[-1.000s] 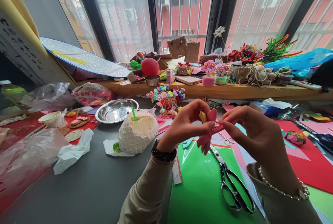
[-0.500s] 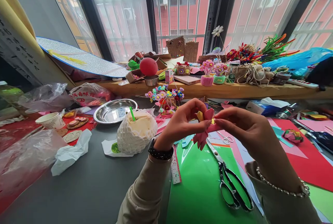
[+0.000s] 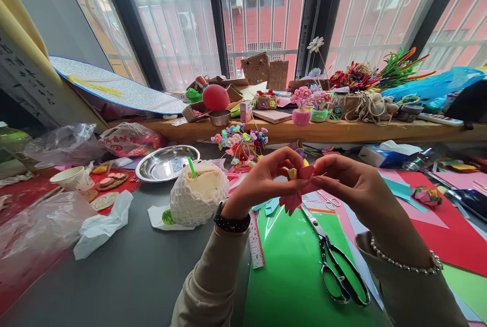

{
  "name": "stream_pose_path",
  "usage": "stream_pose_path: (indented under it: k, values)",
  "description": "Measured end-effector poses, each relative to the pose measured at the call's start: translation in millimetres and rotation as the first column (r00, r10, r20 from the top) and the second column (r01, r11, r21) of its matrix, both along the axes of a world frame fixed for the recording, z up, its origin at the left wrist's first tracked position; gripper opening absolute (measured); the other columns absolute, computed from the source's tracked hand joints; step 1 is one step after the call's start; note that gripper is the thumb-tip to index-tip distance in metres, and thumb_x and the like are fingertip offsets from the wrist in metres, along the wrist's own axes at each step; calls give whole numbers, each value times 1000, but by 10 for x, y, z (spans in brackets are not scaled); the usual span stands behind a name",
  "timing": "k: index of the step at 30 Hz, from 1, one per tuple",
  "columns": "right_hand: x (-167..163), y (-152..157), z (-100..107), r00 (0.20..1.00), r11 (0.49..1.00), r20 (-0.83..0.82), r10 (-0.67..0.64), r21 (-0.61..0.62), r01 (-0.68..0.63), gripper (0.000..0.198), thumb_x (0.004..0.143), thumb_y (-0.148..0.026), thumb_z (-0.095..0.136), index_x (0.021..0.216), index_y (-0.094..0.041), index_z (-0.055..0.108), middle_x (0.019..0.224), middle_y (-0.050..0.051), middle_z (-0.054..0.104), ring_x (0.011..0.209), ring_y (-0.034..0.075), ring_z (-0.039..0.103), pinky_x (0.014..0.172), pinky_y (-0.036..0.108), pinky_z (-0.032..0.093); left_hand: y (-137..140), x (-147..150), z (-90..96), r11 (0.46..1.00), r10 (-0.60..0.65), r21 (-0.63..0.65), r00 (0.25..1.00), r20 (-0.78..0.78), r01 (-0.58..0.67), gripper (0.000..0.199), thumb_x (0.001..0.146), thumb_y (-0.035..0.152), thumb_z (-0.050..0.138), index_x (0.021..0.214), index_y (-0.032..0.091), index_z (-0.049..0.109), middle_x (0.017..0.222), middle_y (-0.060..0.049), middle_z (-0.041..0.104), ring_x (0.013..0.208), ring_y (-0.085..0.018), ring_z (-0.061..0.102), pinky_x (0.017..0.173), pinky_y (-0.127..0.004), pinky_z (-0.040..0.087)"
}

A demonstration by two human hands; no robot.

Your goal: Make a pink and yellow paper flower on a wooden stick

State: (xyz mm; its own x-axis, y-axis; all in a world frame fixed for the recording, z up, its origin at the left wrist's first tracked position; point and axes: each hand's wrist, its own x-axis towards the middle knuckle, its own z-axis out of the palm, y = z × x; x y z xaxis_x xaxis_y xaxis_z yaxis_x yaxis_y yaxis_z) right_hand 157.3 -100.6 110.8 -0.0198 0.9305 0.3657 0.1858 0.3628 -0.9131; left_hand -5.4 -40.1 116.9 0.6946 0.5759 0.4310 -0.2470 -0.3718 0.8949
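Between my hands is a pink folded paper flower (image 3: 291, 201) with a yellow piece (image 3: 292, 173) at its top; its lower petals hang below my fingers. My left hand (image 3: 268, 182) pinches it from the left, thumb and fingers closed. From the right, my right hand (image 3: 344, 185) pinches the flower's pink edge, partly hiding it. Under my hands lies a shiny green sheet (image 3: 285, 271) with large black-handled scissors (image 3: 335, 261) on it. A ruler (image 3: 256, 246) lies along the sheet's left edge.
A coconut in white netting (image 3: 200, 195) with a green straw stands left of my forearm, near a steel plate (image 3: 167, 162). Pipe-cleaner flowers (image 3: 241, 142) stand behind my hands. Red paper (image 3: 452, 235) and a second paper flower (image 3: 427, 195) lie right. A cluttered wooden sill (image 3: 243, 132) runs behind.
My right hand's fingers have closed in nearer to the left hand over the flower's right edge. The flower has turned slightly. The camera view has shifted a little.
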Motion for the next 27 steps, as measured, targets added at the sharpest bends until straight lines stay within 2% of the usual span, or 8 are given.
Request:
stream_pose_path:
  k: [13,22,27]
  values:
    - [-11,29,-4,998,996,-30,51,-69,-53,20,68,-35,64,74,-19,54,71,-1,57,67,14,62,62,25,53,40,-64,-11,986,-81,-156,992,-93,66,20,68,21,63,83,12,54,74,0,52,63,-6,49,56,-17,38]
    - [49,22,-19,994,994,72,85,-69,-81,22,69,-36,63,78,-17,55,78,3,61,73,17,63,69,32,54,61,-46,-33,981,-113,-172,988,-109,93,19,68,21,64,80,12,53,72,0,52,61,-5,49,56,-18,38]
    - [65,30,-24,992,987,26,125,-106,-121,20,70,-35,63,77,-18,55,77,1,59,74,17,62,70,33,54,64,-35,-45,983,-99,-164,988,-122,78,21,67,22,64,82,12,53,74,-1,53,65,-7,50,58,-19,39]
